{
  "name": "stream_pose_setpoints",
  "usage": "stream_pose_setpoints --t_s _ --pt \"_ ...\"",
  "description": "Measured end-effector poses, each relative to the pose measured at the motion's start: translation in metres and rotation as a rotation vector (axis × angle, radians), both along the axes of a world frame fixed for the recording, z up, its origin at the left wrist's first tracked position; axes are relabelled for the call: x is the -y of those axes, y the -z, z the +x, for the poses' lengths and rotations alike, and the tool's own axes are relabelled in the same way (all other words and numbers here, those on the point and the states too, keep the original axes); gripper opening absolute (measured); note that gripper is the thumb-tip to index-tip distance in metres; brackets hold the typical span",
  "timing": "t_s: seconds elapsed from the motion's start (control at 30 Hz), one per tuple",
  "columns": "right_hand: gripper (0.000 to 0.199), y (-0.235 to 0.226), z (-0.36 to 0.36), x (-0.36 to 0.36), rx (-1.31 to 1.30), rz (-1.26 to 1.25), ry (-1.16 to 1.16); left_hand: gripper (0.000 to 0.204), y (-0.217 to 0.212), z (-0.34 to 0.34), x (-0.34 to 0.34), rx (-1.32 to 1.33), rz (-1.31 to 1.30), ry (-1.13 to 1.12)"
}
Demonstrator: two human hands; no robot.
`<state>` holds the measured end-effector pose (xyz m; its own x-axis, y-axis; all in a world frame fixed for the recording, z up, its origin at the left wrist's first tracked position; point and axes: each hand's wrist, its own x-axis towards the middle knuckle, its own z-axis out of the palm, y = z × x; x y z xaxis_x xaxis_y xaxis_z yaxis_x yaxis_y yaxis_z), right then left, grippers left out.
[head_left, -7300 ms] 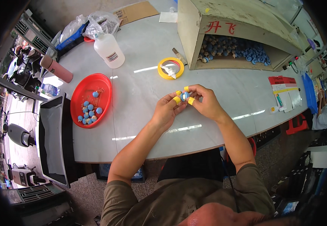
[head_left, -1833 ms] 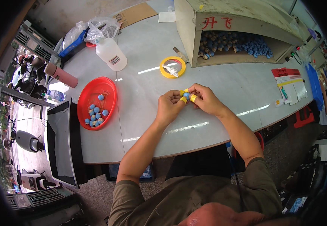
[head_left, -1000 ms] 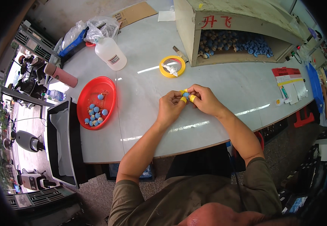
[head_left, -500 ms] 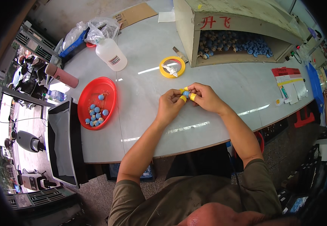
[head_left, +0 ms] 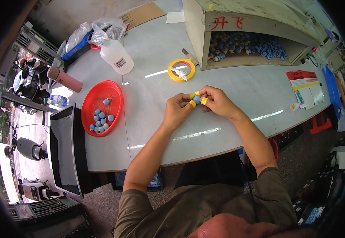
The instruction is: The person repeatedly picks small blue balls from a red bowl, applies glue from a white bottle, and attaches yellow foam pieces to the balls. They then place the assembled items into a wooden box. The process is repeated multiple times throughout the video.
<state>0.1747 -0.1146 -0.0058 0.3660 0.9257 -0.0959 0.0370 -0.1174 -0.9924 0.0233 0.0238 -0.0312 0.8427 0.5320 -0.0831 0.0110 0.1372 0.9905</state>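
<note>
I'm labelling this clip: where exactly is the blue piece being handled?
In the head view, just right of centre, the blue piece is held between the left hand and the right hand, below the yellow ring.

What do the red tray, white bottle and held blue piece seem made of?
Red tray: likely plastic, smooth, evenly coloured, moulded-looking rim. White bottle: probably plastic, satin, with cloudy walls. Blue piece: seemingly matte; too small and covered to tell material.
</note>
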Motion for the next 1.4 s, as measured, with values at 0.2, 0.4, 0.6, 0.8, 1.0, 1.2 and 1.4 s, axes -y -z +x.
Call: stream_pose_setpoints --t_s 0.2,0.4,0.6,0.8,1.0,1.2,1.4 --pt "0.013 0.011 0.001 0.000 0.054 0.016 -0.013 0.021 0.000 -0.003 0.001 -0.022 0.061 0.039" --pt "0.013 0.014 -0.002 -0.001 0.111 0.040 -0.001 0.021 -0.001 -0.002 0.003 -0.019 0.079 0.020" --pt "0.016 0.007 -0.004 -0.002 0.055 0.008 0.031 0.021 -0.014 0.000 0.004 -0.046 -0.055 0.006" --pt "0.021 0.005 -0.002 -0.003 -0.007 -0.029 0.022 0.026 -0.013 0.002 -0.001 -0.084 -0.082 0.020" --pt "0.019 0.001 -0.002 -0.002 -0.028 -0.036 0.002 0.025 -0.011 0.001 -0.004 -0.058 -0.083 0.058" --pt "0.018 0.002 0.000 -0.001 -0.023 -0.047 0.005 0.026 -0.011 0.000 -0.006 -0.041 -0.103 0.100" --pt "0.013 0.002 -0.001 -0.001 -0.002 -0.035 -0.011 0.024 -0.011 -0.001 -0.005 -0.042 -0.089 0.112"
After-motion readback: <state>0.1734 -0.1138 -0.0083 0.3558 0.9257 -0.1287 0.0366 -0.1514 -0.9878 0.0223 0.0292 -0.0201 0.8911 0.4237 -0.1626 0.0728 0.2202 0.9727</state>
